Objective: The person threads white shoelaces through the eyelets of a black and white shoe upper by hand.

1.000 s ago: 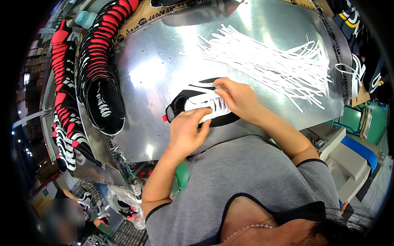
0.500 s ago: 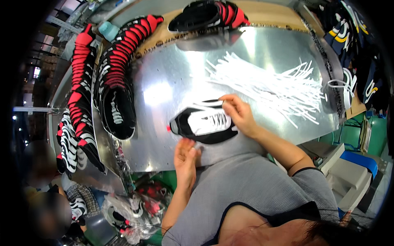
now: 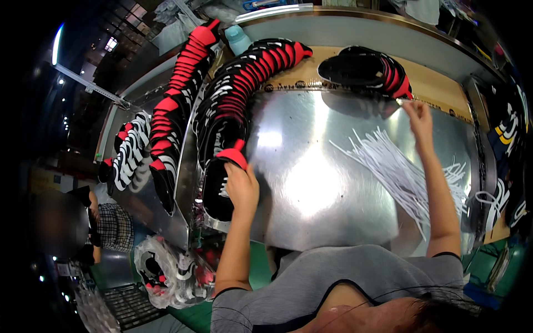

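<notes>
At the near end of a long nested row of black and red shoe uppers (image 3: 250,72), my left hand (image 3: 242,187) grips a black shoe upper (image 3: 216,191) by its edge, near the red heel tab. White lacing shows beside the fingers, partly covered by the hand. My right hand (image 3: 419,115) reaches to the back right, its fingers pinched at the red end of a shorter stack of black and red shoe uppers (image 3: 355,66). Below that forearm lies a spread bundle of white shoelaces (image 3: 397,172).
A shiny metal tabletop (image 3: 294,216) lies before me, with brown cardboard (image 3: 444,105) along its back. Further left are another row of uppers (image 3: 169,116) and black-and-white ones (image 3: 133,147). A light blue bottle (image 3: 237,39) stands behind. A person (image 3: 94,222) is at lower left.
The laced shoe upper is gone from the table's middle. My left hand has moved left to the row's near end, my right hand up to the back stack. The view has shifted.
</notes>
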`<state>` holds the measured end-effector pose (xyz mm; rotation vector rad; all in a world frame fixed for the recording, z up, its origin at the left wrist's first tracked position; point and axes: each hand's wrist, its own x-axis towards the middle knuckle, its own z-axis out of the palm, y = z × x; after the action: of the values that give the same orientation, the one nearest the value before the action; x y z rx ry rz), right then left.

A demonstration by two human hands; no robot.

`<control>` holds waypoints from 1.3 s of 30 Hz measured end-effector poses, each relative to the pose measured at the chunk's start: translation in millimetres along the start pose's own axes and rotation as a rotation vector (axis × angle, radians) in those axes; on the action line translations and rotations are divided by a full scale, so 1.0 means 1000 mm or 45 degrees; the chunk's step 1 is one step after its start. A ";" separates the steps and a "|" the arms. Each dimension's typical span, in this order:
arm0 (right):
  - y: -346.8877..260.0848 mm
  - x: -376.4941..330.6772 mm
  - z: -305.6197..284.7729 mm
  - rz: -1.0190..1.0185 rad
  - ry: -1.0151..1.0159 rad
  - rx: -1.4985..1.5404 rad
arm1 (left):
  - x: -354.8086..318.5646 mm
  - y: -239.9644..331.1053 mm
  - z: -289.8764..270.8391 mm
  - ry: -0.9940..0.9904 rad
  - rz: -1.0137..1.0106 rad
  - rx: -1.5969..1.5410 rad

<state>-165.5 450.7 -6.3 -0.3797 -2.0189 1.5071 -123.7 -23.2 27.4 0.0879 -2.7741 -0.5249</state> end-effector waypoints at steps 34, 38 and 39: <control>-0.035 -0.104 0.116 -0.590 -0.994 -1.177 | 0.061 0.020 0.073 0.005 -0.016 -0.656; -0.038 -0.098 0.114 -0.616 -1.138 -0.715 | 0.075 0.011 0.085 -0.020 -0.470 -1.185; -0.052 -0.100 0.109 -0.708 -1.159 -0.472 | 0.080 0.002 0.094 -0.176 -0.538 -1.233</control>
<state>-146.3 295.4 -6.4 0.8310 -2.7605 1.0059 -229.2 2.0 -30.8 0.4166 -2.2998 -1.9480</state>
